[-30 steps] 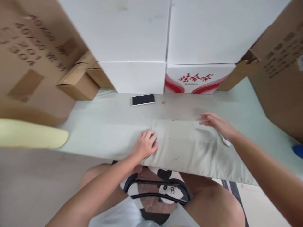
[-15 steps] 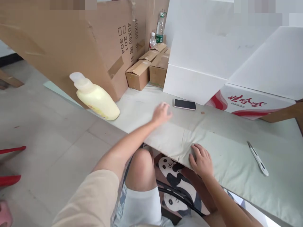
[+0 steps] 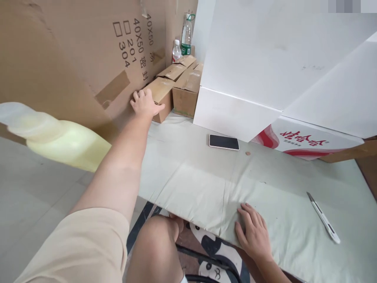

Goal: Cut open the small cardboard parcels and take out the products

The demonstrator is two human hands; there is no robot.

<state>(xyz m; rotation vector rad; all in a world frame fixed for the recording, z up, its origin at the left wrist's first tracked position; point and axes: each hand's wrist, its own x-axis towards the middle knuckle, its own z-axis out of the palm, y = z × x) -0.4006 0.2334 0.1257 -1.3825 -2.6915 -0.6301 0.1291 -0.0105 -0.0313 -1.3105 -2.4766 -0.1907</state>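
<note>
My left hand [image 3: 145,103] is stretched out at the near end of a small cardboard box [image 3: 163,109]. Its fingers are spread over the box's near left corner; whether they press on it I cannot tell. My right hand [image 3: 253,232] rests on the cloth-covered table [image 3: 194,181] at its front edge, fingers slightly bent and holding nothing. A white utility knife [image 3: 324,218] lies to the right of that hand. Farther back is a dark-screened phone [image 3: 224,142]. Beside my left forearm stands a pale yellow bottle [image 3: 67,143], partly hidden by the arm.
Another small box [image 3: 185,101] stands next to the first, with two plastic bottles [image 3: 186,35] behind. A big brown carton [image 3: 73,59] walls the left side. White boxes [image 3: 238,51] line the back, above a red-and-white printed carton [image 3: 303,135]. A tiny brown bit [image 3: 247,153] lies near the phone.
My left hand has gone from above the table, left of the phone, forward and left to the small box. My right hand stays at the table edge. The camera view has shifted.
</note>
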